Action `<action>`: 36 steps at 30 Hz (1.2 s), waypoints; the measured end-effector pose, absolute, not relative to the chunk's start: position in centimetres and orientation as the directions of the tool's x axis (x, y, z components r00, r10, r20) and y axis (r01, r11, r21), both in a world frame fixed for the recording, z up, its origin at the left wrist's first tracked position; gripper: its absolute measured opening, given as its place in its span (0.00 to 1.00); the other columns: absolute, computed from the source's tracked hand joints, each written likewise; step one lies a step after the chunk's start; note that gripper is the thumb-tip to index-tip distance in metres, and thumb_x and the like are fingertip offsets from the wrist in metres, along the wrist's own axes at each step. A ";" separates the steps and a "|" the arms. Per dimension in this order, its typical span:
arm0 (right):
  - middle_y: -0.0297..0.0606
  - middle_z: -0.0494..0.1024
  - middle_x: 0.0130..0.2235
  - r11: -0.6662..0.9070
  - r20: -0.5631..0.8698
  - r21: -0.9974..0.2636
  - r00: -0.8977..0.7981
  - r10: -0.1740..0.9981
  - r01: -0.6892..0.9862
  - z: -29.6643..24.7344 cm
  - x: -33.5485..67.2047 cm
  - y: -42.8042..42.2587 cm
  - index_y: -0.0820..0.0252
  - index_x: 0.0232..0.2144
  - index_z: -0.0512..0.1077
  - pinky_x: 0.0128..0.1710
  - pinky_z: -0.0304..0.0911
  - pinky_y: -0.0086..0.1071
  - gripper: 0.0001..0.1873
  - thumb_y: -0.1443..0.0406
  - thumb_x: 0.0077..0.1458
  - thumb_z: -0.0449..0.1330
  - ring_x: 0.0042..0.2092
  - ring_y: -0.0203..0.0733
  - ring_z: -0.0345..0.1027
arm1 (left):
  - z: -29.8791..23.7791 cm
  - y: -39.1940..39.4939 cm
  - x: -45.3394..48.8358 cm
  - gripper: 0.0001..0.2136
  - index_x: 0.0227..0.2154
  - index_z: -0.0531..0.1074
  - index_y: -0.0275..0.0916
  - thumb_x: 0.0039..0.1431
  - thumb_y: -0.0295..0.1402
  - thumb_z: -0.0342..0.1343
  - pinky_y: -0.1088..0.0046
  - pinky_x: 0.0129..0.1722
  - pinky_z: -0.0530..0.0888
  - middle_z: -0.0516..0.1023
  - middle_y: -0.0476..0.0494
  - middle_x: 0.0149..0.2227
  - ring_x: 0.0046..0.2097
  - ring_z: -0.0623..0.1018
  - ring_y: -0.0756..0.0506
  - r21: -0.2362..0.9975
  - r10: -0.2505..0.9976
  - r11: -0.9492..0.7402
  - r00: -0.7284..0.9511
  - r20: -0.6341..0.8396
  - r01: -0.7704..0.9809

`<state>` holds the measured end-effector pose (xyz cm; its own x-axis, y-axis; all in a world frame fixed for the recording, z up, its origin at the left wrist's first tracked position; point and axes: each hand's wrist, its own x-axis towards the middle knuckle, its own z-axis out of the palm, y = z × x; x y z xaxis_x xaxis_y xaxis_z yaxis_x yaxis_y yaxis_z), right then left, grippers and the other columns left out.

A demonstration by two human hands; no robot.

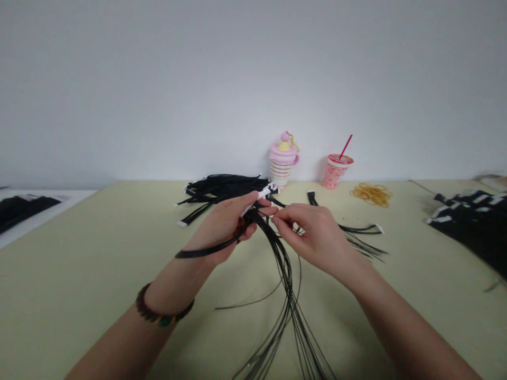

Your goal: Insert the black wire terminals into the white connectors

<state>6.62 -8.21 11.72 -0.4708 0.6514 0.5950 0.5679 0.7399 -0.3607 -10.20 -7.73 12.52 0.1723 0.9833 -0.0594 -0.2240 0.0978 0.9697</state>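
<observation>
My left hand point(227, 224) is closed around a bundle of black wires point(285, 274) near its white connectors point(264, 193), which poke out past the thumb. From there the wires hang down and fan out toward the near edge of the view. One thicker black strand loops back over the left wrist. My right hand point(307, 229) is beside the left fingertips, thumb and forefinger pinched together on what looks like a thin black wire; the exact spot is hidden by the fingers. A single loose wire point(253, 302) sticks out to the left of the bundle.
Behind the left hand lies a pile of black wire harnesses point(222, 186). A pink-topped cup point(282, 166), a red cup with a straw point(336, 173) and yellow rubber bands point(371, 194) stand or lie along the wall. Loose harnesses point(362, 230) and another pile point(471, 227) are at right.
</observation>
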 end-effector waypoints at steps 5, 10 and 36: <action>0.29 0.68 0.22 0.667 0.488 -0.648 -0.472 0.734 0.368 12.3 7.4 -8.4 0.62 0.32 0.70 0.22 0.53 0.24 0.06 0.72 0.49 0.55 0.23 0.29 0.58 | 12.8 -7.7 -10.3 0.10 0.28 0.74 0.32 0.56 0.35 0.53 0.85 0.11 0.57 0.74 0.45 0.21 0.14 0.61 0.58 0.971 0.991 0.056 0.135 -0.025 -0.231; 0.30 0.69 0.19 0.420 0.450 -0.890 -0.504 0.737 -0.180 14.2 10.8 -9.2 0.59 0.29 0.71 0.17 0.54 0.25 0.03 0.66 0.51 0.58 0.18 0.30 0.60 | 13.5 -6.5 -11.7 0.09 0.27 0.71 0.33 0.57 0.32 0.51 0.86 0.09 0.56 0.78 0.42 0.31 0.13 0.60 0.60 0.944 0.990 0.138 0.035 -0.133 -0.300; 0.35 0.74 0.31 0.844 0.761 -0.341 -0.405 0.506 0.415 14.3 11.8 -8.2 0.58 0.33 0.73 0.29 0.62 0.31 0.07 0.70 0.49 0.61 0.29 0.34 0.66 | 13.9 -6.1 -12.1 0.09 0.26 0.68 0.32 0.59 0.29 0.48 0.87 0.08 0.56 0.78 0.43 0.28 0.11 0.59 0.60 0.925 0.984 0.162 -0.009 -0.176 -0.343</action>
